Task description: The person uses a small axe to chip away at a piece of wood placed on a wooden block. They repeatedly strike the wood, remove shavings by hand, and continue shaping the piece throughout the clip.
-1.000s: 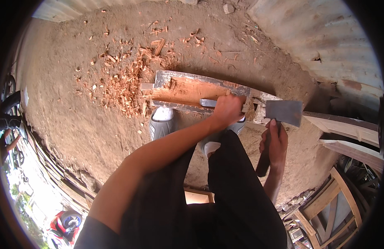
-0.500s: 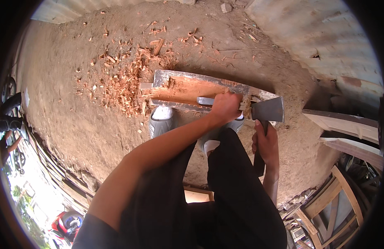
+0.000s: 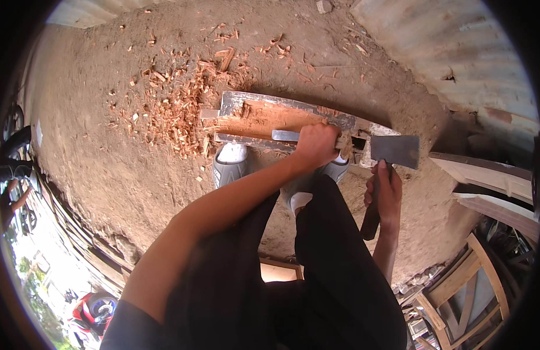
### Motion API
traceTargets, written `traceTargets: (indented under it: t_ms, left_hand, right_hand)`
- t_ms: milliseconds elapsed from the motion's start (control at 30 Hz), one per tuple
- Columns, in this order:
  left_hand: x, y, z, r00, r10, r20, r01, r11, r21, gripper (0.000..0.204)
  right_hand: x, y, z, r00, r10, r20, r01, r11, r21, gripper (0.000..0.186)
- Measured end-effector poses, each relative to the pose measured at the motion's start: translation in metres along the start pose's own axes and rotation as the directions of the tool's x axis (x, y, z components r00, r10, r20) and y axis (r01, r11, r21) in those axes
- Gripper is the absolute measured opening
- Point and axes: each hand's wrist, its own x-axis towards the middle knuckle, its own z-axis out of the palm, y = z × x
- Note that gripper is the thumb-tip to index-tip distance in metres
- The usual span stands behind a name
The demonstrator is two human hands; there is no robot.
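A weathered wooden piece (image 3: 264, 105) with a hollowed, reddish cut face lies crosswise over my shoes (image 3: 228, 172). My left hand (image 3: 316, 143) is closed around a chisel, whose flat metal blade (image 3: 284, 135) points left along the hollow; the chisel's worn butt shows at the right of the fist. My right hand (image 3: 385, 195) grips the dark handle (image 3: 370, 224) of a hatchet, its broad steel head (image 3: 394, 150) upright over the wood's right end, just right of the chisel's butt.
Reddish wood chips (image 3: 176, 105) are scattered on the dirt floor. Corrugated sheeting (image 3: 445, 46) runs along the upper right. Boards (image 3: 486, 175) and a wooden frame (image 3: 457, 280) lie at the right. Another person's arm (image 3: 16, 201) shows at the left edge, above a red motorbike (image 3: 83, 315).
The hatchet head swung left toward the chisel's butt half a second ago and is now back to the right. The wood and my left hand sit a little higher in view.
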Motion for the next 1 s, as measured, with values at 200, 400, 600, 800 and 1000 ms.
traceTargets:
  t_ms: [200,400,600,800,1000]
  left_hand:
    - [-0.006,0.006,-0.006,0.991,0.126,0.039,-0.122,0.989,-0.087,0.026]
    - [0.002,0.021,-0.009,0.918,0.279,0.282,-0.256,0.960,-0.117,0.036]
    - [-0.004,0.013,-0.005,0.922,0.357,0.149,-0.340,0.931,-0.130,0.042]
    - [0.005,0.007,-0.007,0.935,0.356,0.008,-0.350,0.922,-0.165,0.043]
    - [0.022,0.008,-0.021,0.971,0.226,0.074,-0.216,0.969,-0.121,0.023]
  right_hand:
    - [-0.012,-0.012,-0.006,1.000,-0.018,0.020,0.017,1.000,0.025,0.042]
    - [-0.017,0.000,0.000,0.998,-0.010,0.068,0.012,1.000,-0.018,0.043]
    - [-0.023,-0.002,0.005,0.999,-0.022,0.039,0.020,0.999,0.036,0.045]
    - [-0.022,0.002,0.009,0.998,-0.010,0.058,0.006,0.998,0.069,0.046]
    - [-0.019,0.005,0.013,1.000,-0.004,0.031,0.000,0.991,0.132,0.047]
